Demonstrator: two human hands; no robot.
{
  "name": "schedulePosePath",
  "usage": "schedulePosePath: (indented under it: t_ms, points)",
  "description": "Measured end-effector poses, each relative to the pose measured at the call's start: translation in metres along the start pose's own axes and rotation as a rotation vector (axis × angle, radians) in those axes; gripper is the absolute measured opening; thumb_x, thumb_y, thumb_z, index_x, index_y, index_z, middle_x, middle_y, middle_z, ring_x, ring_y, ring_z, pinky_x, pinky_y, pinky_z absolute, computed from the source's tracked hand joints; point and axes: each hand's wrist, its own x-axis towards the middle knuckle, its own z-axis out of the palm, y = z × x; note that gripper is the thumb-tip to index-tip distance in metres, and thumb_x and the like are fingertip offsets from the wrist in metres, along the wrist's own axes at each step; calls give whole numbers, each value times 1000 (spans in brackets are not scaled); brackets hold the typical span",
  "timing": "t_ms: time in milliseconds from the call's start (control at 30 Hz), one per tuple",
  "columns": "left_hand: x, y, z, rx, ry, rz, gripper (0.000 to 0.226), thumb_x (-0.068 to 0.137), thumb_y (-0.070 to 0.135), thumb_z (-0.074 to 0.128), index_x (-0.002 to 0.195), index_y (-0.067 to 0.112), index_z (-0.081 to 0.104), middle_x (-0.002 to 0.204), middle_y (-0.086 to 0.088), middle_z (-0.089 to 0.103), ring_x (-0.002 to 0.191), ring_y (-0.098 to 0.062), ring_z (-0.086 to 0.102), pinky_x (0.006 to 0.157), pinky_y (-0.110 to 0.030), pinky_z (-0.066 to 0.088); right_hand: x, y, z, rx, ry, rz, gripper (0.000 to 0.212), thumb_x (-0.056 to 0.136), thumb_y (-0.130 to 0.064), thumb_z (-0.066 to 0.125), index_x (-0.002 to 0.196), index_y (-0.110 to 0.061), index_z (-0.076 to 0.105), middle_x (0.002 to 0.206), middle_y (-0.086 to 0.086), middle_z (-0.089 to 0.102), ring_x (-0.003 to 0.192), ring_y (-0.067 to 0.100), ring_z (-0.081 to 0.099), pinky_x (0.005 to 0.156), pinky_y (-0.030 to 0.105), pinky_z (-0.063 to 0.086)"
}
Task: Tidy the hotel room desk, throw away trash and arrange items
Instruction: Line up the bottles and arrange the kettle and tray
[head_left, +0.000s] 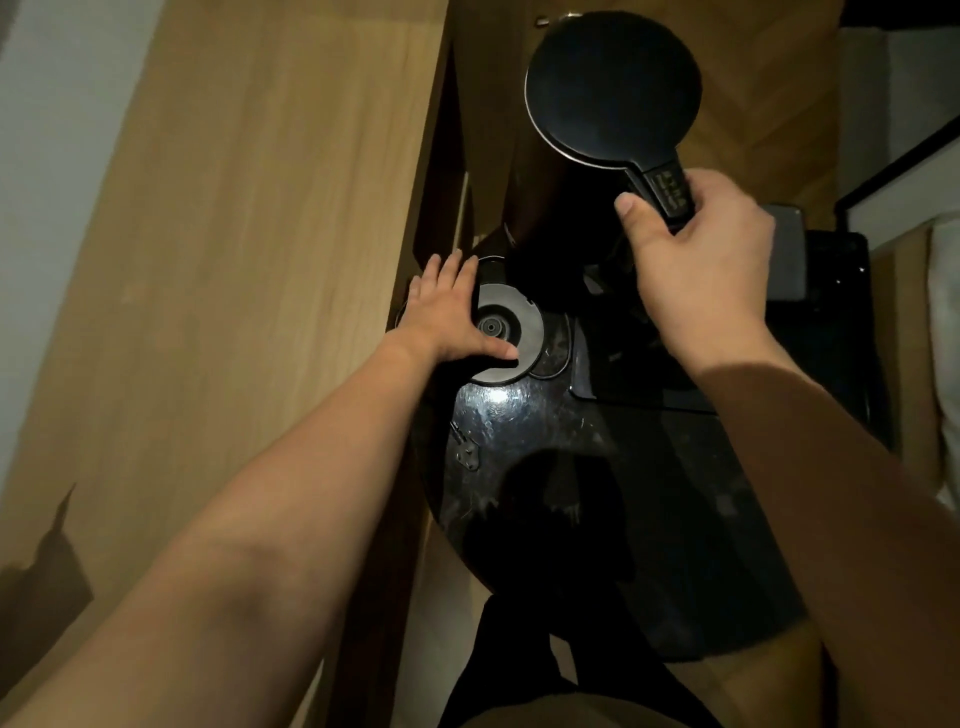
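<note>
A black electric kettle (613, 88) hangs in the air above the far side of the round glossy black desk (597, 493). My right hand (691, 260) grips its handle from above. Below and to the left lies the kettle's round base (514, 332), grey with a central connector, at the desk's far left edge. My left hand (447, 312) rests flat on that base, fingers straight and thumb on its grey disc. A black power plug (466, 452) lies on the desk nearer to me.
A black tray (831, 374) sits on the right part of the desk, with a grey flat object (787, 249) at its far end. A wooden cabinet wall (260, 260) runs along the left. A white bed edge (943, 312) shows at the far right.
</note>
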Motion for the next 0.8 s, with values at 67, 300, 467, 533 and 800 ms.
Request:
schedulePosePath:
  t_ms: [67, 300, 467, 533, 800]
  points:
    - [10, 0, 2, 13, -25, 21, 142, 60, 74, 80, 162, 18, -1, 170, -5, -5, 155, -29, -13, 125, -50, -5, 1, 2, 2, 20, 16, 1, 15, 95, -34, 63, 94, -20, 58, 72, -17, 46, 58, -6, 44, 54, 4, 32]
    - [11, -3, 13, -53, -5, -2, 123, 73, 60, 81, 162, 13, 10, 161, -14, 24, 150, -33, 16, 124, -43, 11, -1, 8, 4, 63, 46, -8, 14, 94, -31, 64, 91, -20, 57, 70, -17, 47, 59, -14, 48, 55, 5, 34]
    - [14, -9, 15, 52, 30, -11, 114, 69, 71, 77, 158, 21, 27, 167, -15, -1, 153, -36, -11, 124, -45, 1, -4, 16, 7, 86, 38, 9, 13, 94, -30, 64, 91, -20, 57, 71, -17, 48, 59, -13, 49, 55, 5, 35]
    - [18, -10, 12, 42, 0, -18, 115, 66, 72, 79, 156, 22, 29, 168, -15, -7, 153, -36, -18, 124, -48, -4, -7, 19, 8, 92, 31, 7, 12, 95, -30, 64, 94, -20, 58, 73, -18, 49, 60, -14, 49, 56, 4, 35]
    - [-1, -8, 13, -87, 27, -79, 105, 71, 61, 83, 150, 11, 35, 149, -16, 33, 139, -36, 30, 117, -43, 29, -16, 23, 13, 115, -7, 57, 15, 94, -35, 64, 102, -22, 64, 75, -17, 55, 58, -9, 50, 57, 7, 36]
